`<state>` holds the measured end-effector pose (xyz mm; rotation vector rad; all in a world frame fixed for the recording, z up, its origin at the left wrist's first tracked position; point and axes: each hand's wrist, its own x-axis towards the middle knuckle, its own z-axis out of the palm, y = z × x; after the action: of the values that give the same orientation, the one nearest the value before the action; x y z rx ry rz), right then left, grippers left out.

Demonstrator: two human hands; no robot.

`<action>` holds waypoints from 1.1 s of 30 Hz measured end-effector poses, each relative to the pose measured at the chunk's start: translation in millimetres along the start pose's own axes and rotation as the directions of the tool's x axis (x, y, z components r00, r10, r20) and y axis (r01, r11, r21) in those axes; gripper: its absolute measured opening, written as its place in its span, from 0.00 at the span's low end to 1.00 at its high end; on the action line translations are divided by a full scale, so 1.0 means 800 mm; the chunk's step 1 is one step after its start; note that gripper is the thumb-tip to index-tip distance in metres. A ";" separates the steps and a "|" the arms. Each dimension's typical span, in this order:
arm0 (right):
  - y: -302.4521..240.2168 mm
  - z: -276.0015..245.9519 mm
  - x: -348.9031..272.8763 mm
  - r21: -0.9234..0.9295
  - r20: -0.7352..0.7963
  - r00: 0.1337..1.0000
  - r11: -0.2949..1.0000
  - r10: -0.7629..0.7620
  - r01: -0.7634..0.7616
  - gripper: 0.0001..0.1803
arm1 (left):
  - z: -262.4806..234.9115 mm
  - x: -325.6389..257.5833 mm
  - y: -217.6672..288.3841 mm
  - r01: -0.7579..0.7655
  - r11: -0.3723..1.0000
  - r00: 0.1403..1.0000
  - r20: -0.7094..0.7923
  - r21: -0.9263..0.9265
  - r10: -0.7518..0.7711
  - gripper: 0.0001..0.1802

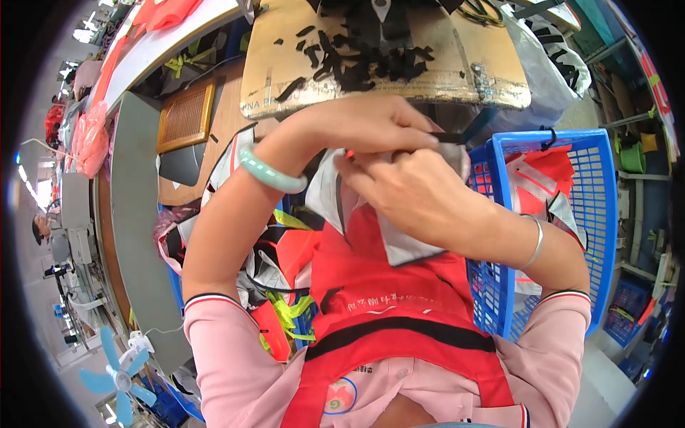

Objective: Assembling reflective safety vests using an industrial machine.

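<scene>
grey cloth [407, 246]: probably light, soft, floppy | best held by edges | right hand [416, 187]: fingers pinching it | left hand [378, 125]: grip hidden, cannot tell

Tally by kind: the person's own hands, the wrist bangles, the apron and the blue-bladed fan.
Hands: 2, left hand and right hand
Bangles: 2, pale green bangle and silver bangle
Red apron: 1
Fan: 1
Total: 6

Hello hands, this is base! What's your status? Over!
Left hand and right hand: close together at grey-white, dark-edged fabric. Fabric: over red cloth apron. Grip: partly hidden. Nothing seen blocking; small black scraps lie beyond, on worn tan surface.
</scene>
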<state>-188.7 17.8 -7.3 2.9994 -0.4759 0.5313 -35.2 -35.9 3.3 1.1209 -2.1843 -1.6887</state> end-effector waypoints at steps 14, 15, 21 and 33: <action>0.067 -0.022 -0.024 0.615 0.216 0.835 0.594 0.506 -0.519 0.11 | 0.055 -0.067 -0.024 -0.027 1.000 0.826 -0.564 -0.003 0.021 0.16; 0.070 -0.023 -0.021 0.622 0.214 0.841 0.595 0.497 -0.509 0.11 | 0.043 -0.072 -0.026 -0.014 0.999 0.843 -0.538 -0.030 -0.004 0.15; 0.097 -0.044 -0.005 0.584 0.162 0.787 0.585 0.595 -0.562 0.12 | -0.038 -0.067 -0.005 -0.019 0.980 0.912 -0.397 0.198 0.098 0.14; 0.183 0.016 0.024 0.642 0.115 0.767 0.542 0.631 -0.542 0.15 | -0.130 -0.015 -0.036 0.154 0.968 0.928 -0.366 0.199 -0.072 0.21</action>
<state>-213.0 -128.6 -11.8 3.3020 -1.6537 1.1440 42.7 -110.2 18.1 1.5038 -2.1427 -1.1739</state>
